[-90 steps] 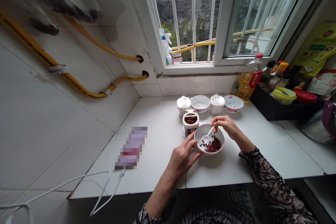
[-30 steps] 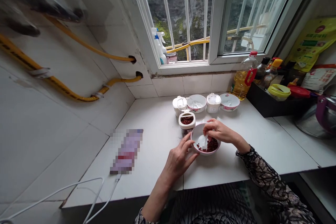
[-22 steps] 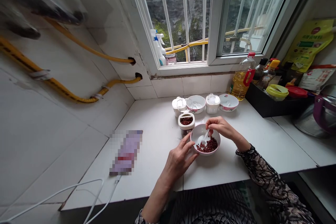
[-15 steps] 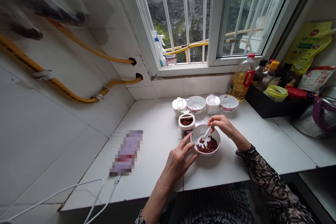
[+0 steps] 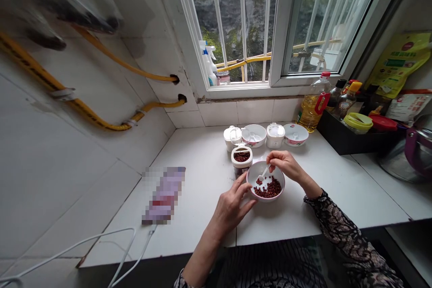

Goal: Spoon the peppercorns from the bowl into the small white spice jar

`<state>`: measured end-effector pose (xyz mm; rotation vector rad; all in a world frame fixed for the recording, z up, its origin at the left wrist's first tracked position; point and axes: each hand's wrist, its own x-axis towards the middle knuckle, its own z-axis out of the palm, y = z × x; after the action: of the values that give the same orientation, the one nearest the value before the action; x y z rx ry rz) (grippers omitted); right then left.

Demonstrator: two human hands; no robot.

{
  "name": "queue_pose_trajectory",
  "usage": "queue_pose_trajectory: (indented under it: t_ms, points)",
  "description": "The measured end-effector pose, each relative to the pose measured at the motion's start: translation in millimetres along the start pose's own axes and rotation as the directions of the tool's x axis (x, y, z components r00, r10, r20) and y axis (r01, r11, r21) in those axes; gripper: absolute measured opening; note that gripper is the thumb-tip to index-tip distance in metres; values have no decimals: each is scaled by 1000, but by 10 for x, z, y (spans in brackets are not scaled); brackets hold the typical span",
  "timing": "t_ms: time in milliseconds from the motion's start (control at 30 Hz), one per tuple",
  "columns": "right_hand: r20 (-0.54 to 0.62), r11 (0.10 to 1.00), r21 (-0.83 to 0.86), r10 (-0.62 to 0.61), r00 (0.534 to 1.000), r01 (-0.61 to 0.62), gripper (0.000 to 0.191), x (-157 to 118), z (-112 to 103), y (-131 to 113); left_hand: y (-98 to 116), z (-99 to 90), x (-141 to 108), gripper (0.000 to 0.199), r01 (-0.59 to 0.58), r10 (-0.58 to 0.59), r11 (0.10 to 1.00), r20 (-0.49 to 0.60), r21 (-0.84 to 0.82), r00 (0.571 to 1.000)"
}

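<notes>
In the head view, my left hand (image 5: 232,204) grips the near left side of a white bowl (image 5: 250,175) with a pink rim, thumb in front and fingers at the edge. Dark red Sichuan peppercorns (image 5: 270,189) lie across its bottom. My right hand (image 5: 285,164) pinches the handle of a small white spoon (image 5: 264,173) over the bowl. The spoon's head dips inside, with a few peppercorns at it. Just behind the bowl, to the left, stands a spice jar (image 5: 241,162) with its lid up and peppercorns inside.
Along the back stand a white spice jar (image 5: 276,136), another white jar (image 5: 232,138), a flowered bowl (image 5: 254,135) and a second one (image 5: 295,135). An oil bottle (image 5: 314,103) and a black condiment box (image 5: 337,132) are at right. A blurred purple object (image 5: 164,195) with a cable lies left.
The spoon's head has shifted slightly within the bowl among the peppercorns. My left hand stays on the bowl. The whole view has shifted a little.
</notes>
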<state>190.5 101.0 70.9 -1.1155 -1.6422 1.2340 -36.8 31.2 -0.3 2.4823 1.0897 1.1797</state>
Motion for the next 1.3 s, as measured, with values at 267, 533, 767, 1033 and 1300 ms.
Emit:
queue_pose_trajectory:
  t_ms: [267, 533, 767, 1033, 1300]
  points:
    - [14, 999, 27, 17, 1000, -17, 12, 9, -16, 13, 15, -8, 5, 22, 24, -24, 1000, 17, 10, 1000]
    - [-12, 1000, 15, 12, 1000, -12, 12, 6, 16, 16, 19, 4, 4, 24, 15, -15, 1000, 13, 1, 1000]
    - [-46, 996, 78, 49, 998, -45, 12, 27, 13, 34, 27, -2, 11, 25, -1, 1, 1000, 2, 19, 1000]
    - [-137, 980, 193, 83, 987, -56, 14, 69, -31, 20, 27, 2, 13, 27, 4, -4, 999, 5, 32, 1000]
    - [-282, 977, -9, -208, 937, 214, 23, 130, 180, -20, 7, 13, 6, 29, -4, 4, 999, -3, 36, 1000]
